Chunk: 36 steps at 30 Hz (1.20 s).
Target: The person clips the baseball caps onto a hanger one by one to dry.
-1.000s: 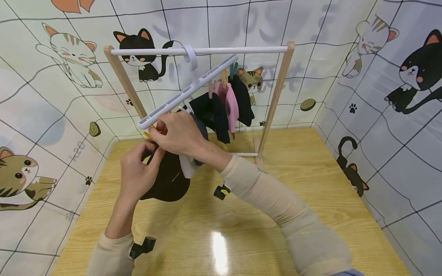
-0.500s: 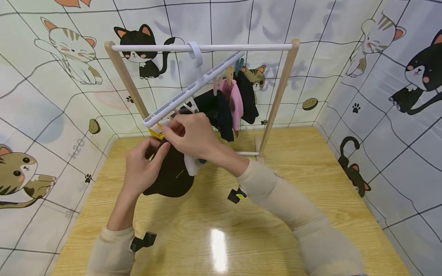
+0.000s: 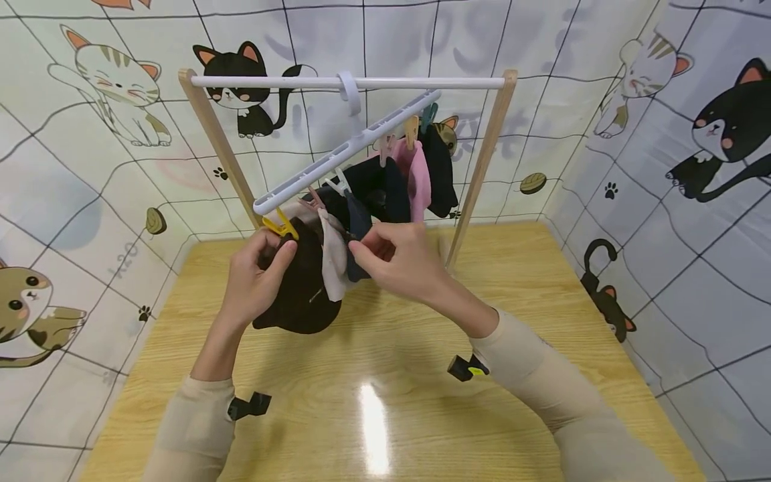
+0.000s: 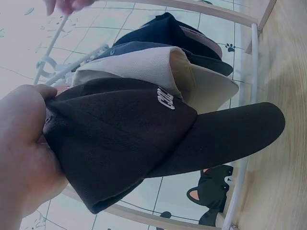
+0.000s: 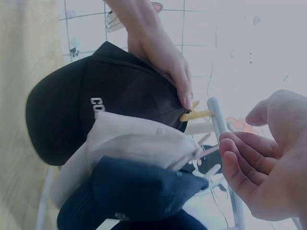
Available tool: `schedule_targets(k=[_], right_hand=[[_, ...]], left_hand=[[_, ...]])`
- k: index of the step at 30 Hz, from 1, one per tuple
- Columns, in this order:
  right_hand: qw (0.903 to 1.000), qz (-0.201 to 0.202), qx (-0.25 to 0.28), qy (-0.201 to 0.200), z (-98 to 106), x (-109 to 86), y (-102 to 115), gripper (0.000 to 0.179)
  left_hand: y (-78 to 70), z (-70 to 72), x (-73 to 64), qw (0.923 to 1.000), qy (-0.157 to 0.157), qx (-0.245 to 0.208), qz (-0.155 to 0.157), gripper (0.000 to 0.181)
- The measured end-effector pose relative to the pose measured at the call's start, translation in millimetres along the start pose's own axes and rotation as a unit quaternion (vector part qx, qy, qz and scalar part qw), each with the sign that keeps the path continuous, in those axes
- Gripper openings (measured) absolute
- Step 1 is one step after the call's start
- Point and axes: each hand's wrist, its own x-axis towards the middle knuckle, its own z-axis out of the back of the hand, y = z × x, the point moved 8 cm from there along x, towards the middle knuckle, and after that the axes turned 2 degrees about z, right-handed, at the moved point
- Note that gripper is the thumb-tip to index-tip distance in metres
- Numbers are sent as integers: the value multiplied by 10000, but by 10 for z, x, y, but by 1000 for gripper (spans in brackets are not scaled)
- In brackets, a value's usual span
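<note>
My left hand (image 3: 253, 271) pinches the crown top of a black baseball cap (image 3: 304, 288) between thumb and fingers. White lettering shows on that cap (image 4: 110, 129) in the left wrist view. A yellow clothespin (image 3: 283, 227) at the left end of the white hanger (image 3: 349, 148) clips the same cap, right beside my thumb. My right hand (image 3: 406, 261) is away from the clothespin, in front of the other caps; the right wrist view shows its fingers loosely bent with nothing between them. A cream cap (image 5: 129, 139) and a navy cap (image 5: 144, 187) hang beside the black one.
Farther along the tilted hanger hang a pink cap (image 3: 414, 181) and a dark cap (image 3: 440, 173), on clothespins. The hanger hooks over the white bar (image 3: 421, 83) of a wooden-sided rack (image 3: 494, 127). Beneath is a wood-grain table (image 3: 409, 402); cat-patterned walls (image 3: 662, 288) enclose it.
My right hand has let go of the yellow clothespin and moved right, away from the black cap. My left hand keeps its hold on the cap; the hanger has shifted slightly right.
</note>
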Motion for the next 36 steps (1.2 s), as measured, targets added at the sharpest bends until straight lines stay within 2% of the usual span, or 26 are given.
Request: schedule_targets(k=[6, 14, 21, 24, 26, 28, 32, 36], right_hand=[[9997, -77, -212, -7, 143, -259, -149, 18], [9985, -356, -404, 81, 291, -564, -357, 17], [9944, -883, -560, 122, 374, -857, -634, 19], [9917, -1080, -683, 153, 390, -971, -730, 20], [9901, -1194, -717, 161, 398, -1040, -785, 20], [9889, -1284, -725, 176, 405, -1100, -827, 20], [9865, -1454, -721, 229, 425, -1206, -900, 20], [9855, -1463, -732, 452, 418, -1275, -955, 17]], left_hand=[[71, 58, 89, 9993, -348, 136, 13, 18], [149, 204, 224, 9927, -971, 715, -23, 25], [179, 363, 328, 9830, -1590, 913, 130, 26], [180, 448, 333, 9772, -1926, 855, 249, 27], [151, 499, 317, 9728, -2130, 883, 207, 29], [93, 544, 290, 9671, -2363, 941, 37, 30], [-94, 566, 200, 9505, -2881, 999, -593, 26], [-316, 453, 58, 9361, -3115, 953, -1325, 22]])
